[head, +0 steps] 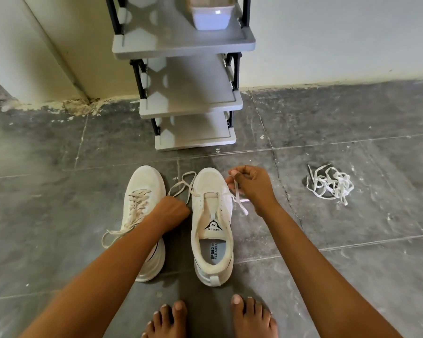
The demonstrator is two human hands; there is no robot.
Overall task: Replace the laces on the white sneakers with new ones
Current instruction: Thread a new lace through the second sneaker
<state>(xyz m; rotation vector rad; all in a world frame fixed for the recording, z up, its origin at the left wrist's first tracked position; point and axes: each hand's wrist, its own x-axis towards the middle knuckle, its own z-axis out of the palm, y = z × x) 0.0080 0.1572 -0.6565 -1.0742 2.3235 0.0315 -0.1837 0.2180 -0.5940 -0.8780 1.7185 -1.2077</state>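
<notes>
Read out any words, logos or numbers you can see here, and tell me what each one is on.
"SPEED", below an "S" emblem: tongue label of the sneaker on the right.
"SPEED FLEXIBLE": insole of the same sneaker.
Small round mark beside that "SPEED": too small to read.
Nothing else carries readable text.

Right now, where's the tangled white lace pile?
The tangled white lace pile: head view, right side, on grey floor tiles, right of the right hand.

Cloth sneakers point(205, 184), matt floor tiles point(59, 240)
Woven flat lace pile point(332, 182) at three o'clock; smooth grey plastic rack point(188, 93) at twelve.
</notes>
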